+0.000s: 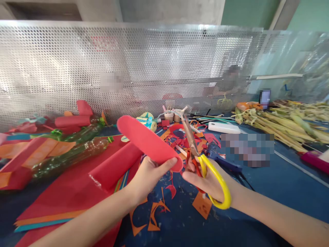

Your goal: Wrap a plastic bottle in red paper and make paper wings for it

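Pinched between the thumb and fingers of my left hand [153, 175] is a long red foam piece [146, 140] with rounded ends, its far end pointing up and left. My right hand [210, 180] grips scissors [191, 137] with yellow and red handles. The blades point up and away, to the right of the red piece and apart from it. Below my hands, orange scraps [154, 219] and an orange square [202, 205] lie on the dark blue table [177, 219].
Red sheets [64, 188], a red roll [115, 166] and green plastic bottles [74, 156] lie left. Coloured scraps, a blue glue gun [223, 161] and a white case [223, 128] are ahead and right. Dried husks [280, 123] lie far right. A perforated metal screen [154, 68] stands behind.
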Available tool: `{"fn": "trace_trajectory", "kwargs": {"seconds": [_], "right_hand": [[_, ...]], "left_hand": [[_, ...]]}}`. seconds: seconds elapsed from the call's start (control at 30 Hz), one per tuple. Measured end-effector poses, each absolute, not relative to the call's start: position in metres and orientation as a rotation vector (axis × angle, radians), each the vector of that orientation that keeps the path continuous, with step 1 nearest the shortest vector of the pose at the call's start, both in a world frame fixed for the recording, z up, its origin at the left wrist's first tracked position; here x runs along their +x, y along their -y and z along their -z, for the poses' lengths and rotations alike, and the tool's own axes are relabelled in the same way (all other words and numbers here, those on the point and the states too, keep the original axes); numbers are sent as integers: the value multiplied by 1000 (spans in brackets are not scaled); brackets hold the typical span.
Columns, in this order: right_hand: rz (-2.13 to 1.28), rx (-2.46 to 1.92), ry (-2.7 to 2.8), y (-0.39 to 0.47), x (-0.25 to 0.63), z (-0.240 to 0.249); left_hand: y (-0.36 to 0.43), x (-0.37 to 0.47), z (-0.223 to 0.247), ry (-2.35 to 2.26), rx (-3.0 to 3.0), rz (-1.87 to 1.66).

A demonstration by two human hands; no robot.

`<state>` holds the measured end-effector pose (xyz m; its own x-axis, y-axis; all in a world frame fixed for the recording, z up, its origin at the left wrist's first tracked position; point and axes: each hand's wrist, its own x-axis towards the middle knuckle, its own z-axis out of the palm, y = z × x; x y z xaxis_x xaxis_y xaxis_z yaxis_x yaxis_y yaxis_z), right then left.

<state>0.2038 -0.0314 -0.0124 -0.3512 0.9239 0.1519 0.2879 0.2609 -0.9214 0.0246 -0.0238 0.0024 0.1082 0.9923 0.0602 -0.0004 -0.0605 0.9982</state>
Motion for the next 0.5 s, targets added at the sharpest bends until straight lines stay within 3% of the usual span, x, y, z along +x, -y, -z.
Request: {"fn": "trace_trajectory", "kwargs": {"seconds": [0.2,0.5], "right_hand": [[-1127,-993,1614,24,198,14],[-1169,-993,1519,5,209,21]], "left_hand": [[27,26,5,-1081,1294,-1067],[10,13,-13,-668,806,-1177]]}}
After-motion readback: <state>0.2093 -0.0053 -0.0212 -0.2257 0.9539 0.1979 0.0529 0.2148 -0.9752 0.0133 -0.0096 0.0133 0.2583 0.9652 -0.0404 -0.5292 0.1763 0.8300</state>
